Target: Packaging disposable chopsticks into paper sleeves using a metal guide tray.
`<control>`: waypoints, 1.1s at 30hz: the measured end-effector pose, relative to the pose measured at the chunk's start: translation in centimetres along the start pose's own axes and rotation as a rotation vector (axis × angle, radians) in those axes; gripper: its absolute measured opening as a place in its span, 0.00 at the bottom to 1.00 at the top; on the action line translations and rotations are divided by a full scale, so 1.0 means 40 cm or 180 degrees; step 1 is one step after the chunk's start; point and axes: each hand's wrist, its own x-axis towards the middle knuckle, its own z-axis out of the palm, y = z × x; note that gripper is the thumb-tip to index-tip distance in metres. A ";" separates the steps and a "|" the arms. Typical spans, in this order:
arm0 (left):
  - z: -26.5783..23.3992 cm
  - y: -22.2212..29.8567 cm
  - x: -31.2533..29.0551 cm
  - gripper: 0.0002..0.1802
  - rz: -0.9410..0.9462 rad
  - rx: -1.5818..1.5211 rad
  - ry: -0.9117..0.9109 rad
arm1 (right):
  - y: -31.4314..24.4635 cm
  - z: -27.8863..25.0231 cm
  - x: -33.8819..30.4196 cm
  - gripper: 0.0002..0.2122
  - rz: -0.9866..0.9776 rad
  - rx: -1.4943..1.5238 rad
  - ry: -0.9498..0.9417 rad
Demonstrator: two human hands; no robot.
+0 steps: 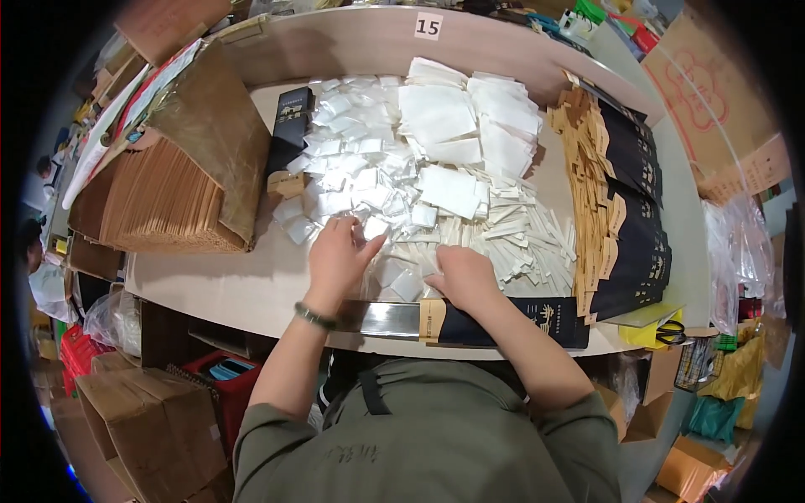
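Observation:
My left hand [337, 258] rests over a heap of small clear-and-white packets [335, 203], its thumb apart from the fingers. I cannot see anything gripped in it. My right hand [466, 277] is curled at the near edge of a pile of slim white paper strips [528, 230]; what its fingers hold, if anything, is hidden. A few small clear packets [402, 281] lie between the hands. Below the right wrist lies a black pouch [503, 321] with a tan band, flat at the table's front edge. A flat white packet [451, 191] lies beyond the hands.
Stacks of white paper packets [436, 113] stand at the back. More black-and-tan pouches [629, 243] overlap along the right side. On the left is an open carton of brown cardboard pieces [163, 197]. Black scissors [671, 333] lie at the right front corner. A raised wall [352, 42] borders the back.

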 end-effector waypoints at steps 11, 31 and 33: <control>-0.104 -0.009 -0.116 0.16 -0.0572 -0.0907 -0.0078 | 0.050 -0.142 0.132 0.07 0.0108 0.1094 0.0433; -0.563 -0.340 0.130 0.09 -0.0825 0.1790 0.0961 | 0.074 -0.074 0.143 0.04 -0.0416 -0.0478 0.0843; -0.563 -0.316 0.126 0.11 -0.0874 0.1866 0.0738 | -0.011 -0.134 0.095 0.05 -0.0887 0.0910 -0.0117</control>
